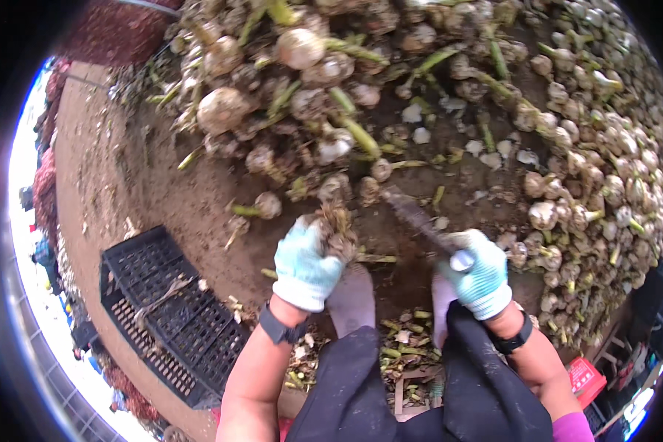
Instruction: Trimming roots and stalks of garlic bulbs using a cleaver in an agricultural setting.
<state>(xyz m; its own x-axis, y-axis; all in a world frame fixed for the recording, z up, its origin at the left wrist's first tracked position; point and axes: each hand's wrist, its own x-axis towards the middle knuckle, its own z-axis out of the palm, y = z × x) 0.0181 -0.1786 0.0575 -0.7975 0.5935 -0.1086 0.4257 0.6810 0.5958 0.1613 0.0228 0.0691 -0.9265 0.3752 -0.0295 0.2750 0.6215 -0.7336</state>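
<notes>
Teal-white gloves (pixel 482 276), apparently striped; brown-smudged whitish garlic (pixel 225 110)

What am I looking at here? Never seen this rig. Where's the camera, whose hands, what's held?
There's no robot: these are a person's own hands in pale blue-green gloves. The single picture comes from a wide fisheye camera worn on their head, looking down, so straight edges bend near the rim. Picture left is the person's left.

The left hand grips what looks like a soil-covered garlic bulb, roots and all. The right hand holds a knife-like tool, its long blade pointing up and left in the picture.

On the brown ground, bulbs are heaped ahead and in a large pile to the right. A black plastic crate lies to the left, and stem pieces are scattered between the legs.
</notes>
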